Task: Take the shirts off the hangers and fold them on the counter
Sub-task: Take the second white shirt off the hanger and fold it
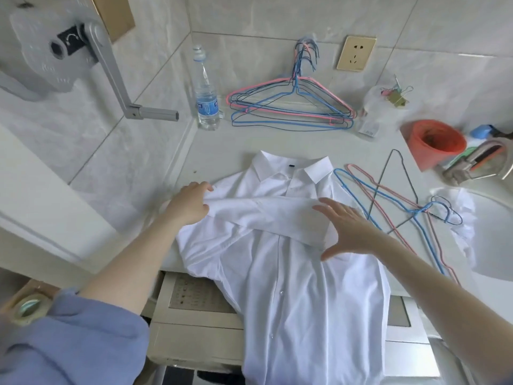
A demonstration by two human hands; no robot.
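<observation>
- While the shirt (291,273) lay face up on the counter (222,151), collar away from us and tail hanging over the near edge, how did we rate the handling?
- Light, limp, thin cloth by the look. Only the collar and cuff seemed to have any stiffness. We judged it would slide on the smooth counter and sag if lifted from one point. Best taken at folds or shoulders, two hands, kept flat.
- Where did our hands sit?
- The sleeve (263,215) was laid across the chest. Our left hand (191,202) was at the shoulder end, fingers curled, pinching the sleeve's fold against the thumb. Our right hand (344,229) was at the cuff end, fingers straight and spread, gripping nothing. We couldn't tell whether it pressed the cuff or hovered just above.
- Cloth under both hands?
- Yes. Fold inside the left pinch, cuff beneath the right palm.
- Snags?
- Three loose hangers (402,207) lay just beside the shirt on our right, hooks over another white garment (463,232). The hanger pile (291,107) and the bottle (206,90) were at the wall, well apart.
</observation>
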